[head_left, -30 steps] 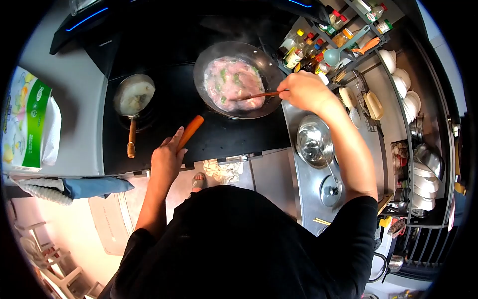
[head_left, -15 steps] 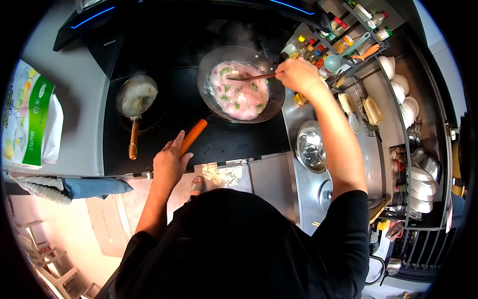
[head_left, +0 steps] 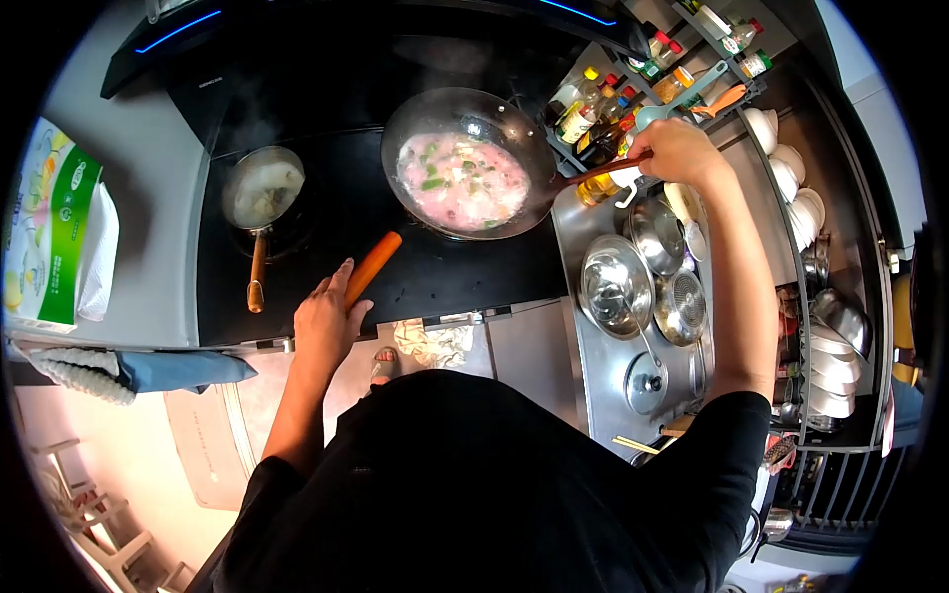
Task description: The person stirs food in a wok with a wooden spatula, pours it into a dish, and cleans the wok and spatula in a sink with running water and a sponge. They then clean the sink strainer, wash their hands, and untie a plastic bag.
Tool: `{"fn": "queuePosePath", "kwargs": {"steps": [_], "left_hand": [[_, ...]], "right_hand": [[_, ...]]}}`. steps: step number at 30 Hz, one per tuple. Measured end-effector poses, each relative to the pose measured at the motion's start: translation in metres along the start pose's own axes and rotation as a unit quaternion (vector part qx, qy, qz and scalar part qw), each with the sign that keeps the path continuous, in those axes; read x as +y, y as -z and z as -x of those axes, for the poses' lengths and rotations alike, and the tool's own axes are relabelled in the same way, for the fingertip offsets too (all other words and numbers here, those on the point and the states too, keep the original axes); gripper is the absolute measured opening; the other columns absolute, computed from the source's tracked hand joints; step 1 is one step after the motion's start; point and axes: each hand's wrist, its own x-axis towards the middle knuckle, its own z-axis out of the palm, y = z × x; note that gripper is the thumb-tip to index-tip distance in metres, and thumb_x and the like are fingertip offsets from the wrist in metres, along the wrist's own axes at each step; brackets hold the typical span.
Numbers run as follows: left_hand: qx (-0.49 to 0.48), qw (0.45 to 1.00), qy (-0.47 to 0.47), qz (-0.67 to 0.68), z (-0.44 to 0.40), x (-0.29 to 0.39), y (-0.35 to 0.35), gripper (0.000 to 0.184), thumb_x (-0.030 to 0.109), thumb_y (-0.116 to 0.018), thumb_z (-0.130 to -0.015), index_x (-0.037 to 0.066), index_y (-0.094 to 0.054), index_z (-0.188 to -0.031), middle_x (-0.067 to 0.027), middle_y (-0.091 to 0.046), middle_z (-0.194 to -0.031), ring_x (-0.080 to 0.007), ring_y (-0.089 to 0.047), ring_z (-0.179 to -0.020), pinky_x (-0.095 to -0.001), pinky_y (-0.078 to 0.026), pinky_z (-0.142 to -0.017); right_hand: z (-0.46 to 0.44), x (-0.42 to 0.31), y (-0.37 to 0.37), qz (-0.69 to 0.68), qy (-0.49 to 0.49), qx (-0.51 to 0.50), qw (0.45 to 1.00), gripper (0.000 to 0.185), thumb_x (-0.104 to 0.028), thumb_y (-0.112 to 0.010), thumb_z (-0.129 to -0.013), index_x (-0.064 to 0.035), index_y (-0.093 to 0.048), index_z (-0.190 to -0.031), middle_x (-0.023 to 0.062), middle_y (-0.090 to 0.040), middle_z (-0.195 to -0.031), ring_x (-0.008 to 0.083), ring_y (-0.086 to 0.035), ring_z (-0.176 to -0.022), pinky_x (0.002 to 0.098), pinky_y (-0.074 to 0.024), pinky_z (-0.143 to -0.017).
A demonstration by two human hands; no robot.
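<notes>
My left hand (head_left: pixel 324 318) is closed around the orange wooden handle (head_left: pixel 378 262) of a dark wok (head_left: pixel 514 117). Inside the wok lies a pinkish, wet mixture (head_left: pixel 465 183) with green pieces. My right hand (head_left: pixel 682 155) grips a reddish-brown wooden spatula (head_left: pixel 605 170) by its end. The spatula slants down to the wok's right rim; I cannot make out its tip clearly. To the left, a small saucepan (head_left: pixel 233 193) with a wooden handle stands on the black stove (head_left: pixel 336 198) and holds pale contents. No hand touches it.
Several sauce bottles (head_left: pixel 583 117) stand right of the wok, beneath my right wrist. Metal bowls (head_left: pixel 615 287), a strainer (head_left: pixel 680 306) and a glass lid (head_left: pixel 646 383) sit on the steel counter. White bowls fill the right rack. A paper towel pack (head_left: pixel 64 227) stands at left.
My right hand has moved right with the spatula, drawing it from the middle of the mixture to the wok's right rim. My left hand keeps its hold. The view has shifted slightly.
</notes>
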Motion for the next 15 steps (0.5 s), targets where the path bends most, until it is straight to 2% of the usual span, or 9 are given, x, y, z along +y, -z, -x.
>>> {"fn": "queuePosePath", "kwargs": {"steps": [3, 6, 8, 9, 12, 15], "left_hand": [[0.004, 1.0, 0.004, 0.005, 0.002, -0.002, 0.001, 0.069, 0.018, -0.08, -0.082, 0.006, -0.054, -0.144, -0.0171, -0.07, -0.108, -0.0368, -0.069, -0.098, -0.0423, -0.056, -0.084], [-0.03, 0.999, 0.037, 0.013, 0.003, -0.001, 0.006, 0.067, 0.018, -0.08, -0.083, 0.013, -0.055, -0.145, -0.019, -0.071, -0.116, -0.0374, -0.069, -0.101, -0.0431, -0.056, -0.087], [-0.026, 0.999, 0.039, 0.024, 0.003, -0.002, 0.006, 0.066, 0.018, -0.08, -0.083, 0.015, -0.056, -0.145, -0.0181, -0.071, -0.113, -0.0371, -0.07, -0.1, -0.0428, -0.056, -0.086], [-0.023, 0.999, 0.04, 0.029, 0.004, -0.002, 0.006, 0.066, 0.018, -0.08, -0.083, 0.016, -0.057, -0.145, -0.0177, -0.072, -0.112, -0.037, -0.07, -0.1, -0.0427, -0.056, -0.085], [0.022, 0.999, 0.013, 0.033, 0.005, -0.005, 0.001, 0.065, 0.017, -0.08, -0.082, 0.014, -0.058, -0.143, -0.0156, -0.072, -0.102, -0.0369, -0.069, -0.095, -0.0427, -0.056, -0.083], [0.012, 0.999, 0.023, 0.029, 0.005, -0.004, 0.003, 0.065, 0.018, -0.08, -0.082, 0.013, -0.059, -0.143, -0.0162, -0.072, -0.105, -0.037, -0.069, -0.096, -0.0425, -0.056, -0.083]], "right_hand": [[-0.018, -0.003, -0.029, 0.009, -0.006, 0.017, 1.0, 0.027, -0.017, -0.076, -0.079, -0.0236, -0.08, -0.106, 0.0053, -0.077, -0.107, 0.0275, -0.07, -0.107, 0.0402, -0.0561, -0.092], [-0.04, -0.01, -0.053, 0.001, -0.008, 0.008, 1.0, 0.032, -0.014, -0.071, -0.082, -0.0268, -0.079, -0.11, 0.0027, -0.077, -0.108, 0.0258, -0.07, -0.109, 0.0398, -0.0562, -0.092], [-0.057, -0.011, -0.069, -0.023, 0.0, 0.02, 1.0, 0.034, -0.013, -0.07, -0.083, -0.028, -0.079, -0.112, 0.0023, -0.077, -0.109, 0.0252, -0.07, -0.11, 0.0397, -0.056, -0.093], [-0.063, -0.013, -0.071, -0.036, 0.006, 0.022, 0.999, 0.035, -0.013, -0.069, -0.084, -0.0289, -0.078, -0.114, 0.0025, -0.076, -0.111, 0.0254, -0.069, -0.112, 0.0394, -0.0553, -0.095], [-0.075, -0.02, -0.078, -0.07, 0.009, 0.045, 0.996, 0.032, -0.018, -0.072, -0.087, -0.0259, -0.076, -0.117, 0.0073, -0.077, -0.106, 0.0298, -0.071, -0.104, 0.0409, -0.0549, -0.095], [-0.083, -0.031, -0.079, -0.094, 0.021, 0.043, 0.994, 0.034, -0.02, -0.069, -0.09, -0.0297, -0.073, -0.123, 0.0071, -0.076, -0.108, 0.0286, -0.07, -0.107, 0.0417, -0.0541, -0.096]]}}
